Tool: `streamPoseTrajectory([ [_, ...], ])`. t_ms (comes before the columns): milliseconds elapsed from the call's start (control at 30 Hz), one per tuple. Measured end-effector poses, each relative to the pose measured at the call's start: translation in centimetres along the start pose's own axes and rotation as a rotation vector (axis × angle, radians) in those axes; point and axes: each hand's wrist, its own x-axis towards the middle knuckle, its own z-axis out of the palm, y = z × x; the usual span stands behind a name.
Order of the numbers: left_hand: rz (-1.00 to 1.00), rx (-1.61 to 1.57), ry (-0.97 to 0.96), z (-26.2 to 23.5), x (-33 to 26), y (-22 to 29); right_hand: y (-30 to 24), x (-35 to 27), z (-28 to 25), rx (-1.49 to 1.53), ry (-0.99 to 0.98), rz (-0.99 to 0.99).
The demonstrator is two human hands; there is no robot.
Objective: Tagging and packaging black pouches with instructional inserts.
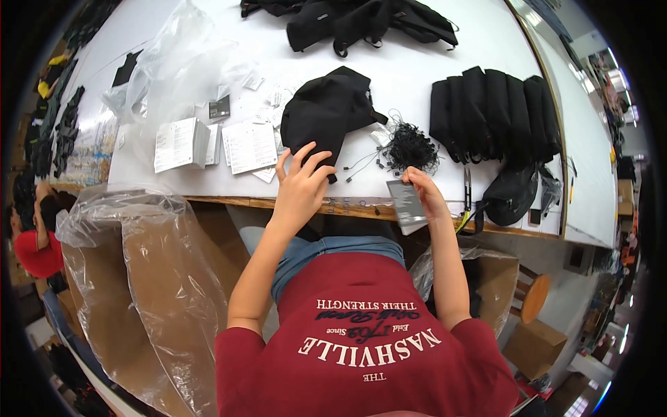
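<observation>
Maroon shirt (368, 281); right fingers (415, 174) hold grey card (406, 201); clear plastic (132, 203) drapes carton (103, 278).

The left forearm (258, 270) slants inward to the left hand (303, 186), back uppermost, fingers spread and bent, while the right forearm (449, 267) runs nearly straight forward to the right hand (428, 194) (fingers bent inward, pinching).

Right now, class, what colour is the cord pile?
Black; the cord pile shows best in the head view.
</observation>
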Motion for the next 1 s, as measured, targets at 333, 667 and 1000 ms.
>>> streamPoseTrajectory([
  [333,-0.537,-0.213,0.579,-1.8,-3.8,4.3,-2.1,-1.4,14.7,-0.923,-0.018,-0.292],
  [667,-0.604,-0.716,0.351,-3.1,-4.9,4.3,-2.1,-3.0,17.3,-0.998,-0.058,-0.407],
  [1000,-0.580,-0.755,0.600,-5.8,-4.3,6.5,-3.8,-4.8,15.8,-0.245,-0.079,-0.159],
])
